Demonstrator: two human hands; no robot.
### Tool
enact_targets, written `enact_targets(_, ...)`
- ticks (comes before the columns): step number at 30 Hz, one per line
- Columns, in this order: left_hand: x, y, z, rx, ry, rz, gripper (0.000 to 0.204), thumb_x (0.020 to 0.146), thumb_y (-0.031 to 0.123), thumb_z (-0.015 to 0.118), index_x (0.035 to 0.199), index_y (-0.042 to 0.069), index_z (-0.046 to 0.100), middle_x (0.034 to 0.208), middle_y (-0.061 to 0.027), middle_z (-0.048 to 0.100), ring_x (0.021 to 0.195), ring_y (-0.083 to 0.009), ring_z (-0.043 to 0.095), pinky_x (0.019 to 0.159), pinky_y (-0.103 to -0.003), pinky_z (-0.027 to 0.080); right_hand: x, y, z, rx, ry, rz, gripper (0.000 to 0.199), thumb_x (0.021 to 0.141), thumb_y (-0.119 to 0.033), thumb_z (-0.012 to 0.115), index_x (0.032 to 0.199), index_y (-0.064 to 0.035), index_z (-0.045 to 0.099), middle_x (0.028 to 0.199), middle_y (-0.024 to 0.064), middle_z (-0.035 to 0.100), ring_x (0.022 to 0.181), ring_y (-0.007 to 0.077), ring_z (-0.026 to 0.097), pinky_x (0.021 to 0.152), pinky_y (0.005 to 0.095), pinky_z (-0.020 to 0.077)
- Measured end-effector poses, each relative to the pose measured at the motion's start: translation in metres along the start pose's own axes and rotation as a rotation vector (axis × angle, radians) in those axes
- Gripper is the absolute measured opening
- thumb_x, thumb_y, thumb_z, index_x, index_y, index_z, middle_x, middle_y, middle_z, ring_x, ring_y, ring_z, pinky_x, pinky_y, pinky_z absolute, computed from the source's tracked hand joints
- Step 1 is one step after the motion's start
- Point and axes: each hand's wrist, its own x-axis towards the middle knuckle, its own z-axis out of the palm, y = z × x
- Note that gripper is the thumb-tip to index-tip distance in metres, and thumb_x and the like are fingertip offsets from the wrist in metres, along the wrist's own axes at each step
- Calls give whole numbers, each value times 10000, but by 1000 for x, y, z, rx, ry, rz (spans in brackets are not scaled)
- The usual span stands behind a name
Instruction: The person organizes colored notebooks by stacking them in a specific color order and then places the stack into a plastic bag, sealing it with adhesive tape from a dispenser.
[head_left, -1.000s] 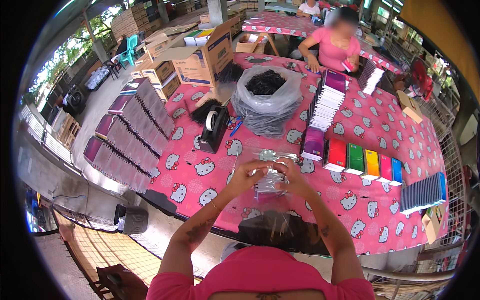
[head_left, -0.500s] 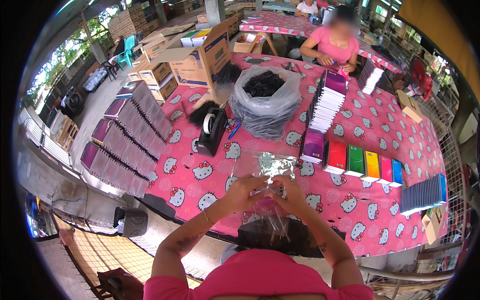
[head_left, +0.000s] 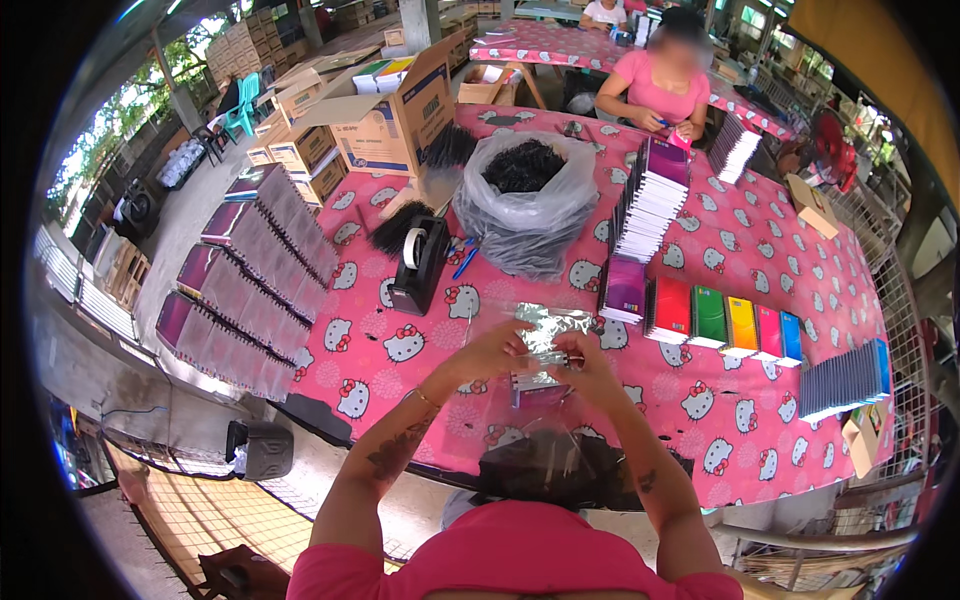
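Near the front edge of the table, a shiny clear plastic sleeve lies in front of me. My left hand is closed on its left side, thumb and fingers curled together. On the right side, my right hand pinches the same plastic. Below the hands, a purple-covered notebook shows partly through the clear film; glare and the hands hide much of it. Beyond the left hand stands a black tape dispenser, with blue pens beside it.
Wrapped spiral notebooks stand in rows at left. Notebooks with coloured covers line the right, near a stack of blue ones. A plastic bag of black coils and an open carton stand farther back. A co-worker sits across.
My hands have moved slightly apart, the left one up and away from the purple notebook. More of the notebook and film shows between them. The view has shifted a little.
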Motion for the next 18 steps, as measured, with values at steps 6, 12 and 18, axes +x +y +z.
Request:
enact_targets(6, -49, -96, -183, 554, 985, -261, 281, 869, 255, 711, 1020, 19, 689, 884, -120, 644, 850, -277, 596, 816, -407, 489, 9, 8, 31, 0, 40, -9, 402, 824, -68, 736, 1181, -72, 553, 1089, 24, 579, 974, 125, 553, 824, 288, 468)
enact_targets(12, -23, -79, -163, -489, 813, -235, 120, 879, 179, 690, 946, 80, 692, 747, 23, 590, 640, -85, 538, 573, -269, 430, 2, 16, 9, 70, 116, 77, 402, 812, -78, 725, 1179, -54, 563, 1105, 45, 606, 1013, 148, 556, 864, 297, 436)
enact_targets(18, -67, -103, -161, 603, 981, -230, 183, 921, 185, 598, 866, 22, 660, 794, -156, 711, 749, -299, 717, 677, -419, 558, 0, 2, 23, 19, 83, 24, 435, 831, -89, 721, 1222, -59, 533, 1114, 56, 601, 1024, 154, 560, 888, 324, 448)
